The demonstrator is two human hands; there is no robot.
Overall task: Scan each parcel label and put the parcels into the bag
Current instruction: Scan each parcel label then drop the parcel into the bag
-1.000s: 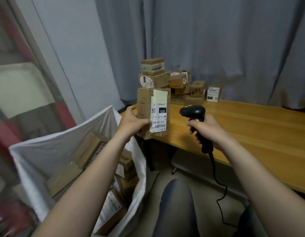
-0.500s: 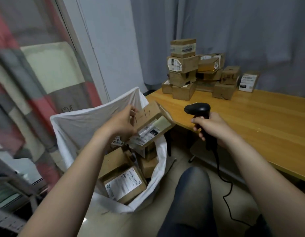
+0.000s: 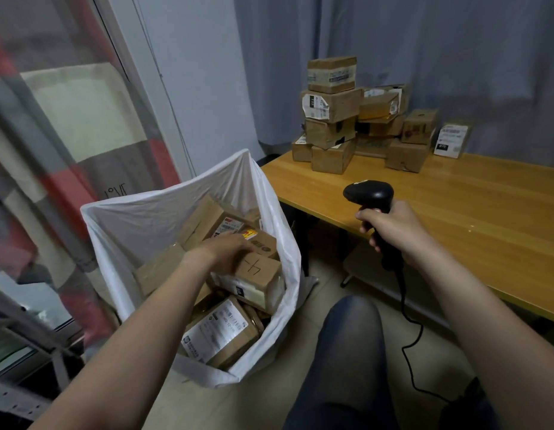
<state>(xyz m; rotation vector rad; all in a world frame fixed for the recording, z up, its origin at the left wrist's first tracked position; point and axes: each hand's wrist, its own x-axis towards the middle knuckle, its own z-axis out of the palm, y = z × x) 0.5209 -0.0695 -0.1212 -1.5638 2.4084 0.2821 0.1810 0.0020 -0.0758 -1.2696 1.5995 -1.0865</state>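
About ten cardboard parcels [image 3: 331, 103] stand stacked at the far corner of the wooden surface [image 3: 455, 212], and at least six more lie inside the one white bag [image 3: 139, 218] on the floor beside it. The left hand [image 3: 226, 251] reaches down into the bag with its arm extended, fingers curled over the top edge of a pen-marked parcel [image 3: 258, 274] lying on the others. The right hand [image 3: 390, 228] is clenched round the grip of a single black barcode scanner [image 3: 369, 195], held upright above the surface's near edge.
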